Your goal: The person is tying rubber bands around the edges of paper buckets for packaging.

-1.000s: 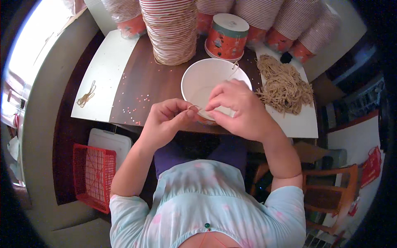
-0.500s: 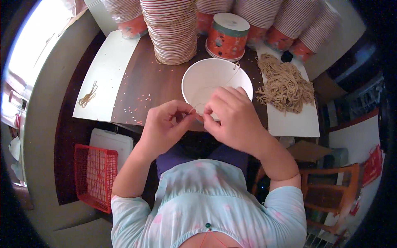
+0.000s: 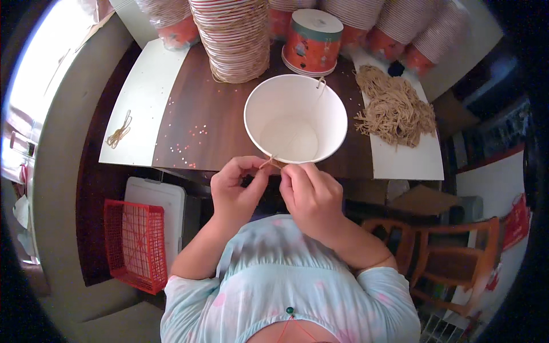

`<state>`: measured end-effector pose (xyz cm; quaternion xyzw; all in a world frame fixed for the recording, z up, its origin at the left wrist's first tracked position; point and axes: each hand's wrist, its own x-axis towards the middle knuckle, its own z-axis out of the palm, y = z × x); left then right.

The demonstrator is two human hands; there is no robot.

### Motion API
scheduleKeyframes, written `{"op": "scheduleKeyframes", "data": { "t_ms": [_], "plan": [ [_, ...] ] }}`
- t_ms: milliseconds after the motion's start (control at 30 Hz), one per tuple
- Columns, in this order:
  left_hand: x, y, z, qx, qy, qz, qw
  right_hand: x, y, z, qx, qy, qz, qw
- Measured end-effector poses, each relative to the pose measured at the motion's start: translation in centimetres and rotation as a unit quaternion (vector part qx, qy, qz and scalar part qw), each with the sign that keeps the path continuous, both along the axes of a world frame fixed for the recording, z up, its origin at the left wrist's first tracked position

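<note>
A white paper bucket (image 3: pixel 262 111) stands with its mouth up at the near edge of the table. A thin tan cord (image 3: pixel 321 81) is looped through the far right of its rim and runs across the inside to the near rim. There my left hand (image 3: pixel 235 186) pinches the cord between thumb and finger, touching or close to the rim. Just to its right my right hand (image 3: pixel 313 194) is closed on the cord's end, pulled taut between both hands. The right fingertips are partly hidden behind the knuckles.
Nested buckets with corded rims (image 3: pixel 234 40) rise at the back, beside an orange-and-green bucket (image 3: pixel 313 46) and more wrapped stacks. A heap of tan cords (image 3: pixel 394 108) lies right; a small cord bundle (image 3: pixel 119 132) lies left. Below left is a red plastic basket (image 3: pixel 134 246).
Both hands have come down and nearer to me, my right hand the most, drawing the cord's end out to the right. The inside of the bucket now shows.
</note>
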<state>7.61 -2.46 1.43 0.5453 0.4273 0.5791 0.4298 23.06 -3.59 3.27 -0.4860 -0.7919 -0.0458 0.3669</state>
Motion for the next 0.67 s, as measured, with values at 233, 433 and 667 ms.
{"op": "scheduleKeyframes", "data": {
  "t_ms": [233,433,667],
  "plan": [
    [-0.5,0.8,-1.1,-0.139,-0.218,-0.079,0.963,-0.6,2.4,-2.5,0.019,0.087,0.008,0.996],
    [-1.5,0.8,-1.1,-0.15,-0.264,-0.083,0.949,-1.1,3.4,-3.2,-0.376,0.467,0.174,0.781],
    [-2.0,0.3,-1.8,-0.14,-0.24,-0.044,0.96,-1.3,3.4,-2.8,-0.465,0.565,0.246,0.636]
  ]
}}
